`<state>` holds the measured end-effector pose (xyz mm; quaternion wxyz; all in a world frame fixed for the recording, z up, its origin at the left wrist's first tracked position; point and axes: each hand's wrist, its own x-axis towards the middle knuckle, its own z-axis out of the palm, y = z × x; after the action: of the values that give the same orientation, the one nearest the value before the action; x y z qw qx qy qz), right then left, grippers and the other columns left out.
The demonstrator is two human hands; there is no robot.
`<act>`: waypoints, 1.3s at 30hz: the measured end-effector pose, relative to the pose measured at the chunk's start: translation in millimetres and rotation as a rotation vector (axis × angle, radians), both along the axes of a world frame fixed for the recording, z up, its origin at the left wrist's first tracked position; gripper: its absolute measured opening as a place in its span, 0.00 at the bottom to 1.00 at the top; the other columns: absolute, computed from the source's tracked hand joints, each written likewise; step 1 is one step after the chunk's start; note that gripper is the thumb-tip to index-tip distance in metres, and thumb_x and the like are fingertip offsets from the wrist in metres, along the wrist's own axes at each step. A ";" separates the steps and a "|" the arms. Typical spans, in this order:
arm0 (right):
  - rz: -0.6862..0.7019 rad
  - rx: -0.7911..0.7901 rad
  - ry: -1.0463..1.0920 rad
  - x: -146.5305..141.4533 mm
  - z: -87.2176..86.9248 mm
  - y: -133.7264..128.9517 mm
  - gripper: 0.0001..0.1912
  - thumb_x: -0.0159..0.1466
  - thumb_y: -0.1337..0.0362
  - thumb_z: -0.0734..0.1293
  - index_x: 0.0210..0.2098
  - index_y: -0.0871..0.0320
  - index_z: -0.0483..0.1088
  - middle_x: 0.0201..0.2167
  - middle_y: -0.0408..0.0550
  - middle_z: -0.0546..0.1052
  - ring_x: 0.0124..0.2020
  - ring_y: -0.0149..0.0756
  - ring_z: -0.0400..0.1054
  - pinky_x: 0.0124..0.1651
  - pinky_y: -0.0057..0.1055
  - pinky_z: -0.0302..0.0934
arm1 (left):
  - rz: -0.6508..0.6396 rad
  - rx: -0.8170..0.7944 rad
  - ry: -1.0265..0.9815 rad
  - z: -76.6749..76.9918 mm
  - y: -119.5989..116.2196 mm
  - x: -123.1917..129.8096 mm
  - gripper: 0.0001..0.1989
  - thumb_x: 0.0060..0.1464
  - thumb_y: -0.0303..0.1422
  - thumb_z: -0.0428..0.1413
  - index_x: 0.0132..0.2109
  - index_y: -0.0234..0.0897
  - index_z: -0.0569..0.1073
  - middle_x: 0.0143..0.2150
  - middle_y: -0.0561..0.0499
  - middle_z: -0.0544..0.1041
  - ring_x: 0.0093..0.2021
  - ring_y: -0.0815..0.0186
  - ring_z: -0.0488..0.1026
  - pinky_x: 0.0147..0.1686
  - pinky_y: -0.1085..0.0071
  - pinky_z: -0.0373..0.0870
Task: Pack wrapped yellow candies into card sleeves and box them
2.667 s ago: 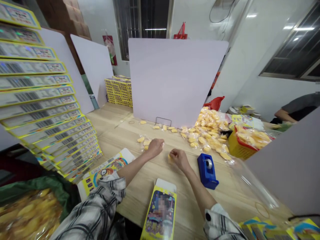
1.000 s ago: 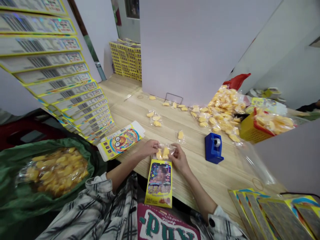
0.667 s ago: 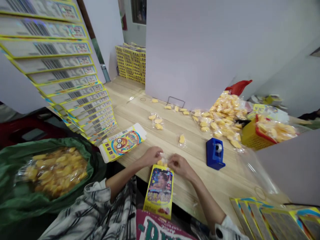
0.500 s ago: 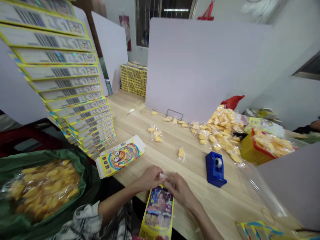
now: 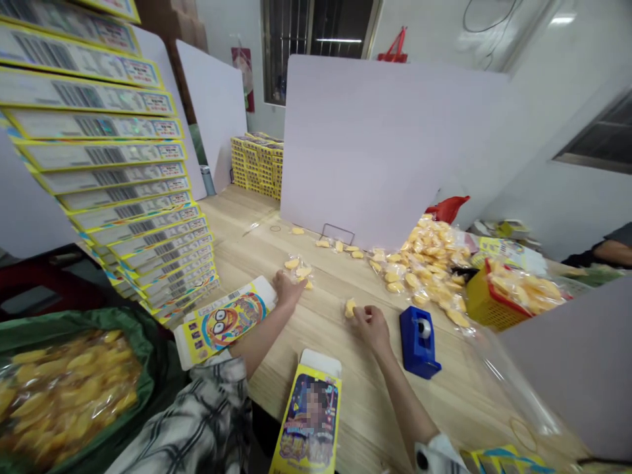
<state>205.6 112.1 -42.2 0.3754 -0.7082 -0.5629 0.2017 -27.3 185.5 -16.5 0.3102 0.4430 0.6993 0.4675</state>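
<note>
My left hand [image 5: 289, 289] reaches over a small group of clear-wrapped yellow pieces [image 5: 292, 264], its thumb and fingers apart at their near edge. My right hand [image 5: 372, 326] has its fingers bent in a pinch at the edge of a single wrapped yellow piece [image 5: 350, 307], which still lies on the table. In front of me a yellow printed box [image 5: 309, 421] lies with its white end flap raised toward the far side. Left of it are flat yellow cartons [image 5: 224, 322] with a cartoon face in glasses.
A tall stack of yellow boxes [image 5: 123, 178] stands at left, above a green bag [image 5: 143, 382] of wrapped pieces. To the right are a blue tape dispenser [image 5: 419, 342], a heap of wrapped pieces [image 5: 429, 253] and a yellow basket [image 5: 488, 306]. A white divider [image 5: 375, 151] stands behind.
Both hands have left the box's top end and moved forward, the left toward the group of wrapped pieces, the right to the single one. The box's white flap now shows.
</note>
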 end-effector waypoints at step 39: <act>0.655 0.077 0.141 -15.2 51.6 -19.4 0.34 0.47 0.74 0.62 0.54 0.49 0.68 0.59 0.49 0.65 0.54 0.43 0.62 0.42 0.35 0.62 | -1.139 -0.131 -0.514 63.8 -59.3 -3.5 0.13 0.39 0.35 0.65 0.30 0.33 0.71 0.28 0.46 0.79 0.31 0.63 0.76 0.36 0.69 0.67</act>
<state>190.4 92.7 9.4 0.3551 -0.4594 -0.7403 0.3388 -30.8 126.2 47.2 0.6954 0.5994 0.2839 0.2768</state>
